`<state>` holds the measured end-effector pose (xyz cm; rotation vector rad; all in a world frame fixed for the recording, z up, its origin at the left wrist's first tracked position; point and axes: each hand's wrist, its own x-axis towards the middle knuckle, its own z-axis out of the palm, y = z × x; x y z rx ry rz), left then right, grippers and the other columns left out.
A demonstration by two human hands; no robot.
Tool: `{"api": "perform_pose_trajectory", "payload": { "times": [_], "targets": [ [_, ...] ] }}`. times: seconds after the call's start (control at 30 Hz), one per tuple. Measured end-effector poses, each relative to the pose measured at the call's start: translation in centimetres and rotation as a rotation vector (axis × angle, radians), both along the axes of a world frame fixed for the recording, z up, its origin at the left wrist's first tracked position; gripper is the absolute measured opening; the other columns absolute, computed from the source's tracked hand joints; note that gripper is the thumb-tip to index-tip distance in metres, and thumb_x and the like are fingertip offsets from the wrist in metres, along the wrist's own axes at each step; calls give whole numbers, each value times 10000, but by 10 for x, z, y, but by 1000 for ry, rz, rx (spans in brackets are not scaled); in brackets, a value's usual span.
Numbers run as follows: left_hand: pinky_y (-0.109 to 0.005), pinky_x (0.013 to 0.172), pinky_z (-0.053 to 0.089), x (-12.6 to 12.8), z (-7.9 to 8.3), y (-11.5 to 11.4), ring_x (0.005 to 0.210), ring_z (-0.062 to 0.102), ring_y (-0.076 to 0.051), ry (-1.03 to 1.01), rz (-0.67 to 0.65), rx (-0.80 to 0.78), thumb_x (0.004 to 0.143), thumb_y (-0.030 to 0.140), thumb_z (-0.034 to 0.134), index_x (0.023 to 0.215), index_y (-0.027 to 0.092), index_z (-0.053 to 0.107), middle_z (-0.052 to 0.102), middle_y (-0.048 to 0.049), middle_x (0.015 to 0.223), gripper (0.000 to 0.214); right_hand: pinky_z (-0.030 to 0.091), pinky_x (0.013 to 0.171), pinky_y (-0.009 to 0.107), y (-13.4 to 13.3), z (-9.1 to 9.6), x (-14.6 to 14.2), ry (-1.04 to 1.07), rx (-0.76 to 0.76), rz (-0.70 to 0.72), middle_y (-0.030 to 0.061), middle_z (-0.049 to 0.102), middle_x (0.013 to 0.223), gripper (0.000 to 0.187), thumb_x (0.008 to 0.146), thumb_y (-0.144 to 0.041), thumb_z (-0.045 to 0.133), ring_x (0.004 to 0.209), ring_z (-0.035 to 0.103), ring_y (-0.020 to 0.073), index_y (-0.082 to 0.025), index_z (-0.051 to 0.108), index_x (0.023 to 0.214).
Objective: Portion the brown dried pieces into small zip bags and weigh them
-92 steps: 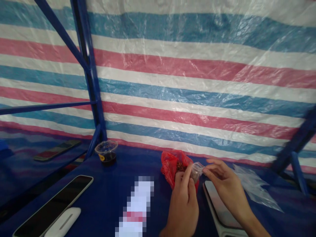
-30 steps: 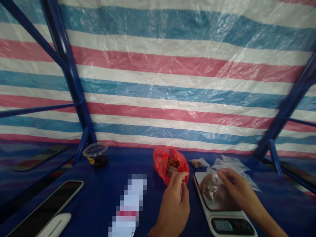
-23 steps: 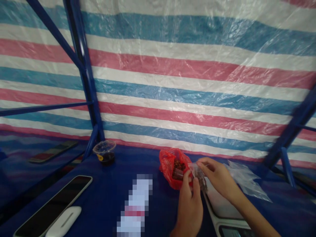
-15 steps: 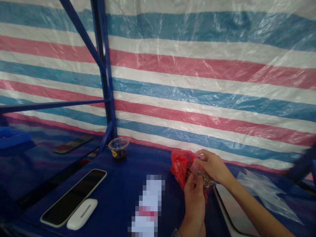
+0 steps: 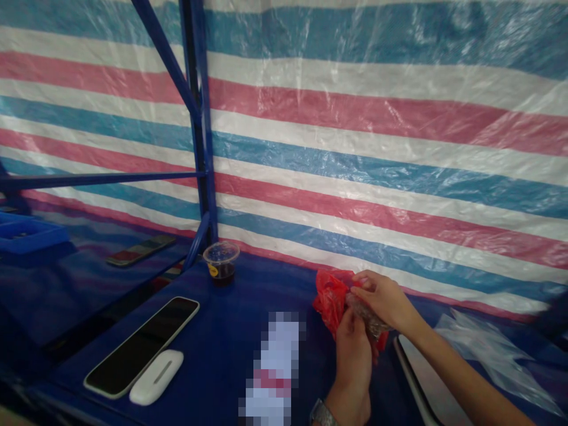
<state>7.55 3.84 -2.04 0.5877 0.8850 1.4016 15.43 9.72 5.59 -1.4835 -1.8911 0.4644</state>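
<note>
A small clear plastic bag (image 5: pixel 370 319) full of small brownish-grey pieces, too small to name, is held over a crumpled red plastic bag (image 5: pixel 331 299). My left hand (image 5: pixel 355 340), below and to the left, is closed with its thumb and fingers pinching the clear bag's near side. From the right, my right hand (image 5: pixel 384 299) grips the upper edge of the same bag between thumb and fingers. Red plastic shows behind and beneath both hands. The hands hide part of the clear bag and its opening.
Left on the blue table lie a phone (image 5: pixel 144 346) and a white case (image 5: pixel 157 377). A lidded cup of dark liquid (image 5: pixel 220 264) stands near the post (image 5: pixel 204 118). A blurred-out paper (image 5: pixel 273 367) lies mid-table. A tablet-like device (image 5: pixel 432 381) and clear bags (image 5: pixel 492 349) lie right.
The view has shifted, so everything sits slightly to the right. My left fingers have moved up closer to my right hand, and both still hold the clear bag.
</note>
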Motion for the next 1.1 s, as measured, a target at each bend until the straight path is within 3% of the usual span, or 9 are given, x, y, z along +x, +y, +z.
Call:
{"api": "perform_pose_trajectory", "payload": {
  "times": [0.27,0.37,0.43,0.47,0.53,0.6,0.77,0.9,1.1],
  "targets": [
    [-188,378,301,3,-2,-1,348,462,-123,83,-30,-45,966,515,554,1387,127,638,539,63,443,579,486,557,300,-8,-5,9,50,17,35,-9,744,679,238,804,-387,642,607,693,215,-237,732,966],
    [-217,437,425,-2,1,-8,451,595,-156,117,-36,-31,956,553,598,1403,156,659,646,18,557,601,512,549,299,-16,-6,17,151,6,46,3,752,688,288,816,-449,660,607,708,215,-231,729,991],
    [-277,618,572,-7,6,-14,714,744,-215,153,-10,4,953,532,634,1433,167,653,777,-62,798,603,559,578,312,-25,-9,22,250,27,40,22,772,731,334,810,-494,686,638,733,225,-228,721,1009],
    [-312,793,608,-11,9,-18,938,771,-244,177,12,36,960,499,644,1449,179,647,811,-103,1007,584,591,617,324,-30,-11,25,306,49,38,35,787,768,353,808,-511,704,676,752,234,-228,716,1019],
    [-371,1162,467,-18,15,-27,1371,618,-271,328,74,194,1012,400,575,1454,186,654,702,-130,1429,498,638,716,346,-42,-16,29,399,100,29,61,811,848,375,806,-535,742,769,785,252,-231,710,1023],
    [-391,1276,332,-24,21,-35,1500,498,-253,454,49,298,1051,329,474,1488,191,624,605,-119,1560,483,657,779,357,-55,-21,34,437,144,8,74,822,892,384,802,-547,776,832,800,266,-233,715,1015],
    [-400,1283,327,-31,26,-48,1507,483,-233,641,-1,459,1093,303,369,1522,214,585,573,-112,1587,488,671,794,369,-83,-17,52,414,234,-110,85,828,918,414,800,-579,788,866,806,285,-232,738,1019],
    [-435,1278,334,-37,25,-53,1503,482,-246,735,18,489,1094,293,376,1513,231,580,570,-113,1578,471,631,597,324,-96,-8,88,422,210,-269,62,802,797,400,744,-544,761,658,767,250,-229,734,990],
    [-456,1169,456,-45,20,-54,1314,626,-254,840,72,514,1080,272,372,1334,230,659,667,-120,1368,385,580,558,359,-105,-36,144,192,58,-383,44,801,693,338,706,-542,639,570,731,269,-263,752,859]
  ]
}}
